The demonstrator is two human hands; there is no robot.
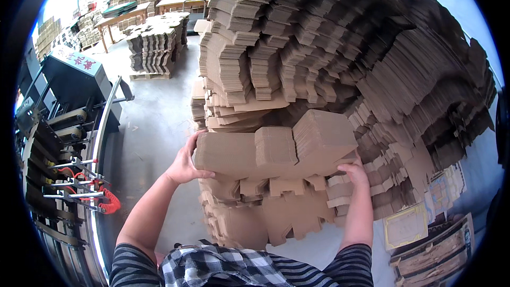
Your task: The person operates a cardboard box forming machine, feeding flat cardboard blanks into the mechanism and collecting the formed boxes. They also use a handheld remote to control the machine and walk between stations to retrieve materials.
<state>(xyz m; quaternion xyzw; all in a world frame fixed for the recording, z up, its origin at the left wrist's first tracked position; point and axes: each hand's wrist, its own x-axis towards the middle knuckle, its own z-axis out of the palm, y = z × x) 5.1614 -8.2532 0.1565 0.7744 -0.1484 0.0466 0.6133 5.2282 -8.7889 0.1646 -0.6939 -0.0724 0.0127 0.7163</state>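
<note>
Between my hands is a thick bundle of die-cut cardboard sheets [276, 149], its many edges facing up in stepped blocks. My left hand [186, 162] grips the bundle's left end, thumb on the near side and fingers round the far side. At the right end, my right hand [354, 170] clasps it, thumb on the near face; its other fingers are mostly hidden. Just below the bundle lies a lower pile of flat cardboard blanks [239, 226] with notched edges. Whether the bundle rests on that pile or is held above it, I cannot tell.
Tall stacks of cardboard blanks [228, 64] rise ahead and to the right. A dark machine [79, 79] with rollers and a coiled red hose [110, 202] stands at the left. A smaller pallet stack [156, 45] sits farther back. Wooden pallets [435, 255] lie at the lower right.
</note>
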